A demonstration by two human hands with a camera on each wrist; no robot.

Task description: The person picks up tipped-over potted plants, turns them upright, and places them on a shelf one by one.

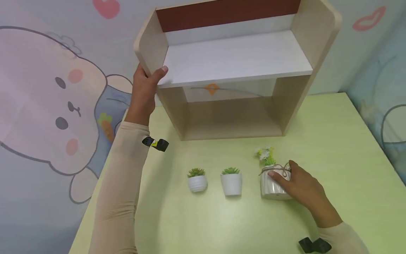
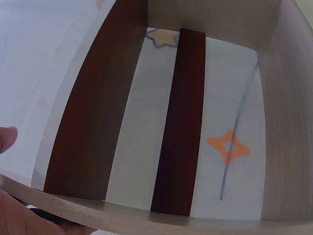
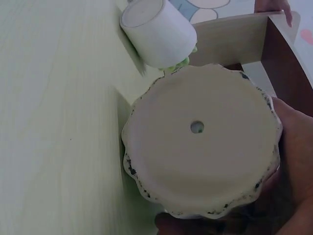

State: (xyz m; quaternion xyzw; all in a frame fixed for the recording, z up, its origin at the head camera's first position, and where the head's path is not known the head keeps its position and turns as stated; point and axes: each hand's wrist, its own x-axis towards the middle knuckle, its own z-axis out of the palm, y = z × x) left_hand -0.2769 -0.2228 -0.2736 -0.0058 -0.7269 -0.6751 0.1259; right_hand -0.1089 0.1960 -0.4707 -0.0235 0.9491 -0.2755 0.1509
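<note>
The white flower pot (image 1: pixel 273 183) lies on its side on the pale green table (image 1: pixel 203 225), right of centre in the lower half of the head view; its long axis runs roughly up and down the frame, with the yellow and white flowers (image 1: pixel 265 155) pointing to the upper left and the base towards the bottom edge, and the right wrist view shows that base full on, its hole (image 3: pixel 197 127) near the middle. The right hand (image 1: pixel 306 187) grips the pot from its right, the thumb across the upper side near the twine (image 1: pixel 280 168), the other fingers mostly hidden. At the upper centre stands the shelf (image 1: pixel 234 56), its board running left to right; the left hand (image 1: pixel 144 90) pinches its left side panel, thumb inside and fingers outside. Two small potted plants, one left (image 1: pixel 197 183) and one middle (image 1: pixel 232 183), lie left of the flower pot, apart from each other
</note>
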